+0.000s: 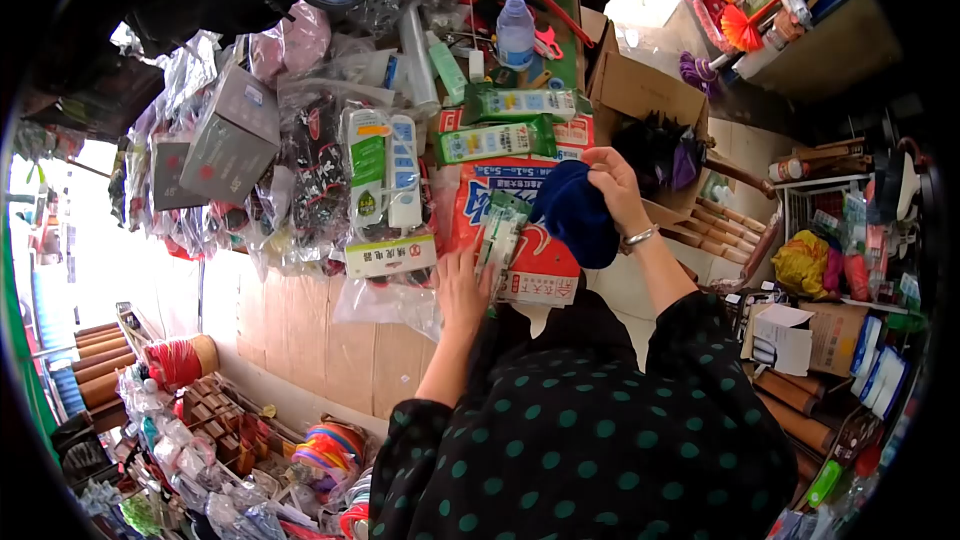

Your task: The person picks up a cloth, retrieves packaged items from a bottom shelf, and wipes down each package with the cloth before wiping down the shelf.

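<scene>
So the right hand [615,188] has blue cloth [582,218] pinched up off the red sheet [466,210], while the left hand [464,290], loosely open, touches a small packet [500,230], maybe steadying it.

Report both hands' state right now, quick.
Left hand: fingers extended at the small packet; can't tell if it grips.
Right hand: closed, holding the dark blue cloth item.

Right hand [618,192] holding dark blue fabric [582,212], left hand [464,290] touching small packets [500,237], cluttered stall around
</scene>
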The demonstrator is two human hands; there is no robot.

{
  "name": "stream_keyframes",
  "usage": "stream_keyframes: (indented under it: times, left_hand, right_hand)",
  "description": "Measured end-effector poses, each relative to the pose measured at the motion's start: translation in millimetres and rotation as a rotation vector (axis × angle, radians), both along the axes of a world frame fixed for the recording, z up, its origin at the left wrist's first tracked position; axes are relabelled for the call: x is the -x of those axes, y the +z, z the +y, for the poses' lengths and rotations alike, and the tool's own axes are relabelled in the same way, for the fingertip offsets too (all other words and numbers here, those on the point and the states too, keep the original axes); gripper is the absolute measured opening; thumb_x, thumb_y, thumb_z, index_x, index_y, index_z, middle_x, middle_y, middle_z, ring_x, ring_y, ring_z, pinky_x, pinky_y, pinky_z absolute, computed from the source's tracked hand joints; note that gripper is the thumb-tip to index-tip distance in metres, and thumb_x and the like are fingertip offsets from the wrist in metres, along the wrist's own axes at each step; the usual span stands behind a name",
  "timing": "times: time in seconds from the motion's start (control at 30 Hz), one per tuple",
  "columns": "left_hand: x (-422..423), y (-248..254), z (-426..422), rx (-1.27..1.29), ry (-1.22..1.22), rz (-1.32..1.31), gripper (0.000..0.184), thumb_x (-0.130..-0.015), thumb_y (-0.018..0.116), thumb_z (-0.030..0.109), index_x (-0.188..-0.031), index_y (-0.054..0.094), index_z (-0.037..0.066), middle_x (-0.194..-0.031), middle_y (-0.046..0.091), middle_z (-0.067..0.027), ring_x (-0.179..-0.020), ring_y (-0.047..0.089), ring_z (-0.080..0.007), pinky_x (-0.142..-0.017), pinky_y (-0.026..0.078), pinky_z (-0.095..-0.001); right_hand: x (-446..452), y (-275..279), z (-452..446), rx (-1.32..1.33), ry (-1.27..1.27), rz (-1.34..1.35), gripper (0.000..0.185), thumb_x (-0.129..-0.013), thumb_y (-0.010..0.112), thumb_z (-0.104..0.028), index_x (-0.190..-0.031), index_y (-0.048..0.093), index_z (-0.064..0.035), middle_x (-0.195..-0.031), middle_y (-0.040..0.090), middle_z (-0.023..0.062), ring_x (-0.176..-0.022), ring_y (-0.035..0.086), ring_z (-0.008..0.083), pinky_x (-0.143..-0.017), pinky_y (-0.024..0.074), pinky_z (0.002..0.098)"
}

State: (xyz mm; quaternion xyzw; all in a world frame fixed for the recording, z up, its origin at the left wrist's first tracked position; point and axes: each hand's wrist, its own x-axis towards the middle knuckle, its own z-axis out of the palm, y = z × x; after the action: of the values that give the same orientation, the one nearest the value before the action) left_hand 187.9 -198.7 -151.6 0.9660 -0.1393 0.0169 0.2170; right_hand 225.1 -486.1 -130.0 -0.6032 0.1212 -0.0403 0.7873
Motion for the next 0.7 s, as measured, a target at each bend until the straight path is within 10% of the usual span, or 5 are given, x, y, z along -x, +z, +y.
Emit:
stream_keyframes:
  times: [0.13, 0.3, 0.53, 0.7]
  left_hand:
    - [-72.2, -57.3, -17.8, 0.548, 0.177, 0.481, 0.035, -0.083, 0.06, 0.018, -0.111, 0.057, -0.002, -0.101, 0.063, -0.0191, -0.094, 0.06, -0.0307, -0.082, 0.045, -0.0362]
    - [-104.7, -85.2, -24.0, 0.372, 0.14, 0.496, 0.03, -0.078, 0.062, 0.011, -0.105, 0.057, -0.002, -0.095, 0.065, -0.0149, -0.081, 0.064, -0.0252, -0.072, 0.048, -0.0351]
    - [-85.3, -98.3, -38.2, 0.352, 0.102, 0.138, 0.042, -0.071, 0.069, 0.006, -0.106, 0.047, 0.0, -0.079, 0.062, -0.0124, -0.073, 0.062, -0.0246, -0.069, 0.048, -0.0339]
    - [-77.9, -86.5, -32.9, 0.508, 0.153, 0.36, 0.048, -0.075, 0.069, 0.011, -0.11, 0.04, -0.002, -0.088, 0.061, -0.0145, -0.077, 0.061, -0.0209, -0.07, 0.048, -0.031]
  right_hand:
    - [-13.5, 14.0, 48.9, 0.505, 0.172, -0.279, 0.028, -0.073, 0.057, -0.013, -0.098, 0.062, -0.0016, -0.111, 0.058, 0.0171, -0.102, 0.054, 0.027, -0.088, 0.0399, 0.0344]
    - [-3.9, -61.8, 114.6, 1.348, 0.34, -0.211, 0.044, -0.074, 0.059, -0.03, -0.114, 0.058, -0.0126, -0.113, 0.057, 0.0065, -0.115, 0.044, 0.0243, -0.097, 0.0276, 0.046]
    - [7.3, -65.7, 86.7, 1.324, 0.319, -0.298, 0.032, -0.072, 0.064, -0.024, -0.103, 0.062, -0.0158, -0.1, 0.061, -0.0006, -0.106, 0.047, 0.0196, -0.092, 0.0311, 0.0403]
    - [6.7, -67.6, 86.4, 1.285, 0.28, -0.295, 0.034, -0.073, 0.064, -0.023, -0.105, 0.061, -0.0159, -0.101, 0.061, 0.0002, -0.108, 0.047, 0.0194, -0.092, 0.0307, 0.0404]
